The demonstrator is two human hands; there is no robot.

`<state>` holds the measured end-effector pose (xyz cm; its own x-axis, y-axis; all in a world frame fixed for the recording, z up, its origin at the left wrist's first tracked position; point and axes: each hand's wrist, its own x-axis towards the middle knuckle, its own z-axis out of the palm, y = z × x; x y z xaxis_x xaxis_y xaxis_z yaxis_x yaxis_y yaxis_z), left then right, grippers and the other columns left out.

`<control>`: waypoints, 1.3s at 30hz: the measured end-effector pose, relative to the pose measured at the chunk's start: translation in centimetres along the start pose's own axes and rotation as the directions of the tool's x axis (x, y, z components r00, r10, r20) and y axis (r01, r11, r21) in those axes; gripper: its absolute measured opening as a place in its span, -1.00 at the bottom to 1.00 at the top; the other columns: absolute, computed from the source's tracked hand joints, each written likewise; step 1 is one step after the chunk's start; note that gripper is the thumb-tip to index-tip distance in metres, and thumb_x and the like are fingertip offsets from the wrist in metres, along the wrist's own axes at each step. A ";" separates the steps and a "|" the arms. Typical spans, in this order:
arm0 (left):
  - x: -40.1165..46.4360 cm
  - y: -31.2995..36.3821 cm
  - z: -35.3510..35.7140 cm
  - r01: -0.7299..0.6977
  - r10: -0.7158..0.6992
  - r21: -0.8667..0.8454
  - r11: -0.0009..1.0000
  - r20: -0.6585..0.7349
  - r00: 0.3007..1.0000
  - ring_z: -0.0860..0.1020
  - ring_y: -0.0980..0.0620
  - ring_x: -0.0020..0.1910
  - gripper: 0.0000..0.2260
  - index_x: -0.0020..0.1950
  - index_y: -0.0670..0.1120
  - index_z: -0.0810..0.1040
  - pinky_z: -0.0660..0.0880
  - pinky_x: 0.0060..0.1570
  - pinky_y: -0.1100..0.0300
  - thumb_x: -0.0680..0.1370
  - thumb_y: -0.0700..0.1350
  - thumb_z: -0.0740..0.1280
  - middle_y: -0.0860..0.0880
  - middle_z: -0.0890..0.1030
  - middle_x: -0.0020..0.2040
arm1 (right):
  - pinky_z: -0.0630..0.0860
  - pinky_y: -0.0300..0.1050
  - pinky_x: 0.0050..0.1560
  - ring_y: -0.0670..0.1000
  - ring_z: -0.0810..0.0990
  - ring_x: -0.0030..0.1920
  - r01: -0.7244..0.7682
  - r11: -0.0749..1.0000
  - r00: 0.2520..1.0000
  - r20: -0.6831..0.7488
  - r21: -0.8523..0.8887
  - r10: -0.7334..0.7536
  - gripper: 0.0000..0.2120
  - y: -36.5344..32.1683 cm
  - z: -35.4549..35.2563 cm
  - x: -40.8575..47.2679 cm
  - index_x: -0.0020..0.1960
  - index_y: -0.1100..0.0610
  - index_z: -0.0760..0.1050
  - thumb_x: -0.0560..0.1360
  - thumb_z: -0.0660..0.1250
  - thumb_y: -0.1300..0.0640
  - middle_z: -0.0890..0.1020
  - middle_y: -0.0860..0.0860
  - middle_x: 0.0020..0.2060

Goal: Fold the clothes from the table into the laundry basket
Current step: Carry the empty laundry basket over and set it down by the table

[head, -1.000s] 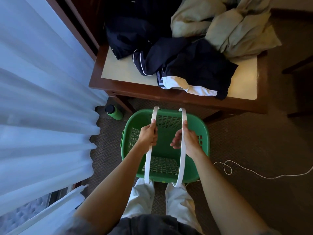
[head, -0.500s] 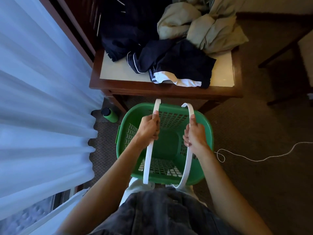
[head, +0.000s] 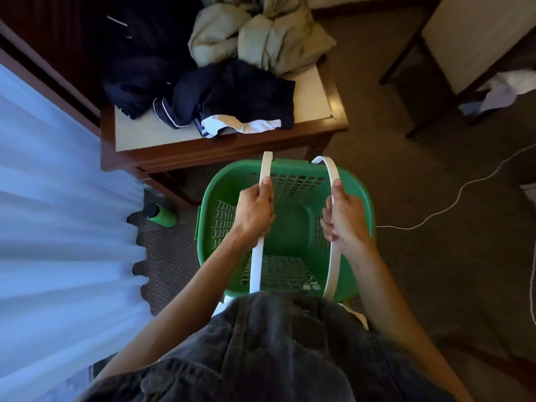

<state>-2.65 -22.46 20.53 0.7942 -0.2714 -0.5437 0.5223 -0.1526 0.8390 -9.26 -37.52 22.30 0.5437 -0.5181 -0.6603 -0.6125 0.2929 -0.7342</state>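
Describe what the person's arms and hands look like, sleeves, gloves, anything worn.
Both forearms are bare up to the lower frame edge. The left hand and right hand wear no gloves, and no rings, watch or wristband show. Only a dark grey garment covers the torso.

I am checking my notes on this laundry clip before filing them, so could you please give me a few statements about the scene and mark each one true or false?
1. Each of the hands grips one white handle: left hand on the left handle, right hand on the right handle. True.
2. The green laundry basket already holds folded clothes. False: it holds no clothes.
3. Dark navy clothes and beige clothes lie in a heap on the table. True.
4. A red bottle stands on the table. False: a green bottle lies on the floor by the curtain.
5. A white cord runs across the carpet. True.
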 end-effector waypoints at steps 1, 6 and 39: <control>0.1 -0.1 1.3 0.005 -0.005 0.015 1.000 0.006 1.000 0.19 0.09 -0.62 -0.62 -0.22 -0.09 0.32 0.15 -0.63 0.28 0.70 0.10 0.08 0.04 0.25 -0.51 | 0.16 -0.21 -0.60 -0.07 0.21 -0.61 -0.010 1.000 1.000 -0.010 0.012 0.011 -0.55 0.0 -1.3 0.3 -0.29 0.06 0.30 0.66 0.10 -0.20 0.29 -0.05 -0.53; 0.1 -0.4 10.3 -0.007 0.004 0.101 0.995 0.032 0.999 0.25 0.13 -0.62 -0.61 -0.24 -0.10 0.35 0.21 -0.64 0.27 0.70 0.08 0.08 0.10 0.33 -0.55 | 0.17 -0.19 -0.58 -0.09 0.22 -0.59 -0.060 0.997 0.997 -0.050 0.055 0.063 -0.57 0.4 -9.7 3.1 -0.26 0.05 0.33 0.65 0.10 -0.20 0.31 -0.08 -0.53; 22.3 11.9 43.4 -0.014 0.007 0.072 0.997 0.089 0.996 0.27 0.15 -0.56 -0.65 -0.23 -0.06 0.37 0.23 -0.59 0.26 0.70 0.05 0.09 0.06 0.33 -0.46 | 0.19 -0.16 -0.56 -0.03 0.24 -0.62 0.126 0.988 0.980 -0.163 0.088 -0.111 -0.46 -18.0 -31.9 31.8 -0.42 0.09 0.30 0.67 0.11 -0.15 0.29 0.00 -0.57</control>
<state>7.79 -71.63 19.25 0.7670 -0.3560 -0.5338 0.4876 -0.2173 0.8456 0.78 -84.95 19.59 0.5071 -0.6717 -0.5400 -0.4860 0.2946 -0.8228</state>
